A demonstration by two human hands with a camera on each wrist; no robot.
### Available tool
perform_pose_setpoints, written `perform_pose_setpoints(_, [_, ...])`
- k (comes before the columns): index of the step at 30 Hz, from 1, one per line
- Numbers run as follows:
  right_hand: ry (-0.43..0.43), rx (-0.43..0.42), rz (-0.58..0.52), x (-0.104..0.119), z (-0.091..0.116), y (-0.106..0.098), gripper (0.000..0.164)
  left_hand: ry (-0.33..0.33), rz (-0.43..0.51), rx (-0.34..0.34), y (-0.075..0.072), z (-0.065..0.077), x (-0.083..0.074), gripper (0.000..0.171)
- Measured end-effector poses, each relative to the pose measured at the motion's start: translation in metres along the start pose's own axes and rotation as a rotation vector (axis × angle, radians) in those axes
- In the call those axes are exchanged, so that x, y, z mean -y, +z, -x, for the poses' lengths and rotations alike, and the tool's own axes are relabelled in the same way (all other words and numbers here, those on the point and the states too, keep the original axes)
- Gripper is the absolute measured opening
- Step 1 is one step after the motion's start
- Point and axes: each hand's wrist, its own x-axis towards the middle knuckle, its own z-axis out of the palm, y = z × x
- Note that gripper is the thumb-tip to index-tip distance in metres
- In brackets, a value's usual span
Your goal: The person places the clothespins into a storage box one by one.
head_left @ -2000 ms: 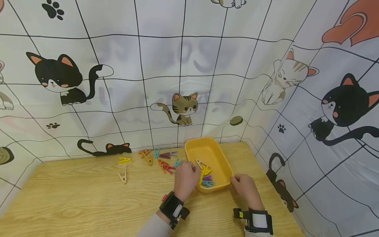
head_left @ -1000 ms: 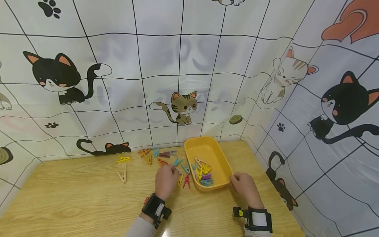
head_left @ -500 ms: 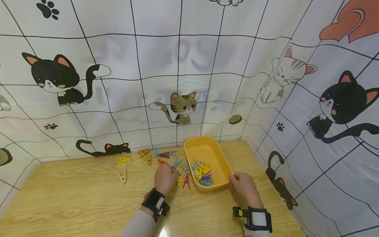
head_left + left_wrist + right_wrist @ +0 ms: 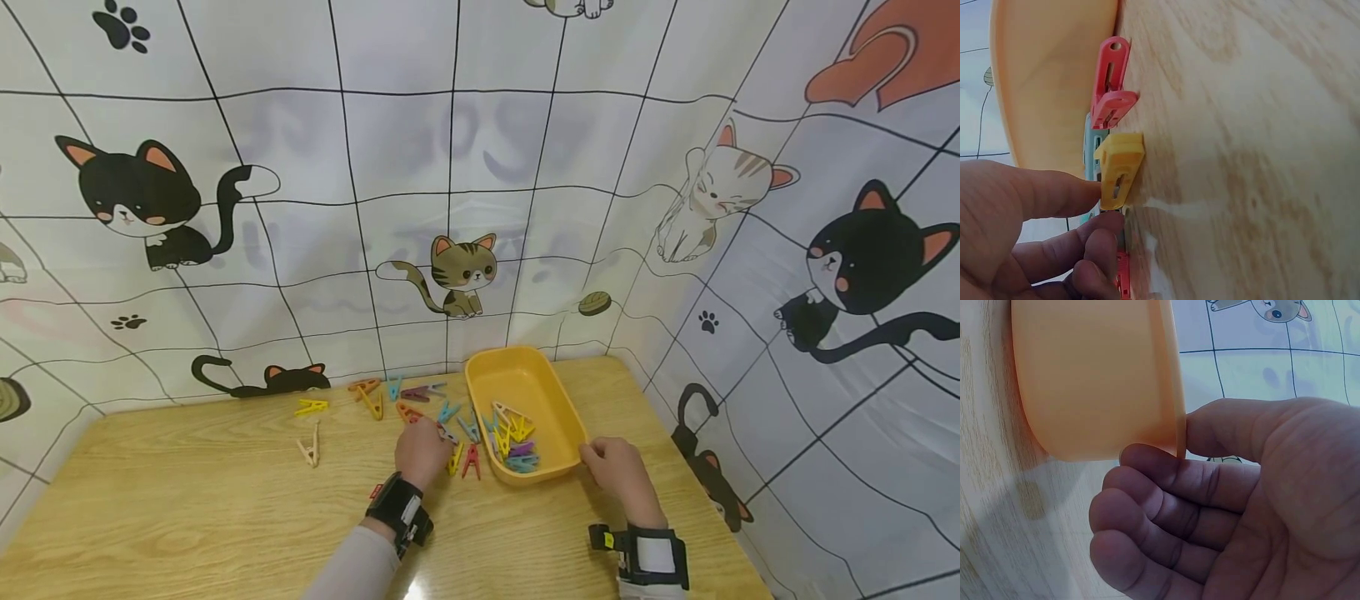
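Observation:
My left hand is low over the scattered clothespins on the table, thumb and index finger pinching a grey-blue clothespin. A yellow clothespin stands in front of the thumb tip in the left wrist view and partly hides the pinch. Just beyond it are a red clothespin and the basin's outer wall. With thumb and curled index finger, my right hand grips the near right rim of the yellow plastic basin. Inside its near end lie several clothespins, yellow, purple, blue and beige.
Orange clothespins, a maroon clothespin and blue ones lie by the back edge. Farther left are a yellow clothespin and a beige clothespin. A cat-print curtain hangs behind and right of the wooden table.
From the basin's left rim, my left hand has moved left to the loose clothespins, then shifted only slightly. Yellow and red clothespins beside the basin came into view. The right hand stays on the rim.

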Motion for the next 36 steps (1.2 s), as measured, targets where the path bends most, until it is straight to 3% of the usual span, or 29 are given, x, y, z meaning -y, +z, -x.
perform_pose_setpoints(5, [0.003,-0.001,-0.005,0.000,0.000,0.001,0.028,0.004,-0.004,-0.007,0.000,0.001,0.000,0.055])
perform_pose_setpoints(12, [0.004,-0.004,-0.005,0.000,-0.001,0.001,0.028,-0.032,0.028,0.034,-0.002,-0.001,0.004,0.053])
perform_pose_setpoints(21, [0.008,-0.002,-0.018,0.000,0.000,0.001,0.027,0.050,0.085,-0.033,-0.012,0.003,-0.004,0.053])
perform_pose_setpoints(29, [0.000,0.001,-0.010,0.000,0.000,0.000,0.027,0.112,0.153,-0.045,-0.027,0.009,-0.023,0.052])
perform_pose_setpoints(36, [-0.001,0.002,-0.005,0.001,0.000,0.000,0.027,0.201,0.147,-0.080,-0.032,0.012,-0.041,0.053])
